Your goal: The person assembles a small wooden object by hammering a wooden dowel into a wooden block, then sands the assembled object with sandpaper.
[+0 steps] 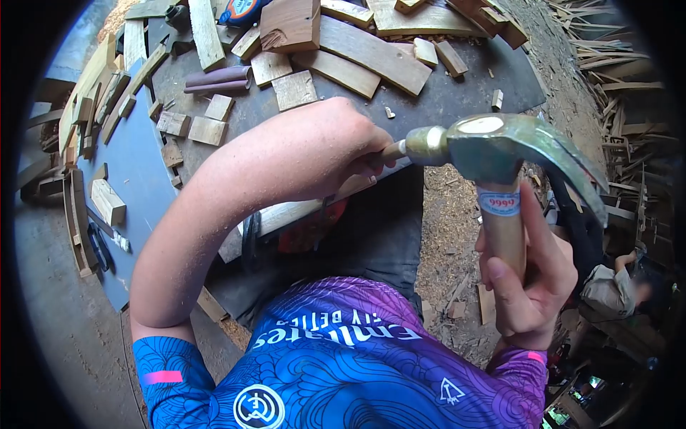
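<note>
My right hand (532, 275) is wrapped round the wooden handle of a claw hammer (486, 154), thumb and fingers closed below the sticker. The hammer's striking face points left, toward my left hand (357, 143). That hand is closed on a thin brownish rod (393, 151), whose end shows right at the hammer's face; the rest of it is hidden by my fingers. Below my left forearm, a pale wooden board (289, 213) lies along the near edge of the bench, partly covered by the arm.
On the dark bench (486, 89) lie loose wood blocks (294, 89), planks (375, 51), purple-brown rolls (218, 79) and a blue tape measure (241, 11). Shavings (450, 214) cover the ground. Another person (611, 289) sits at the right; wood strips (614, 79) are piled beyond.
</note>
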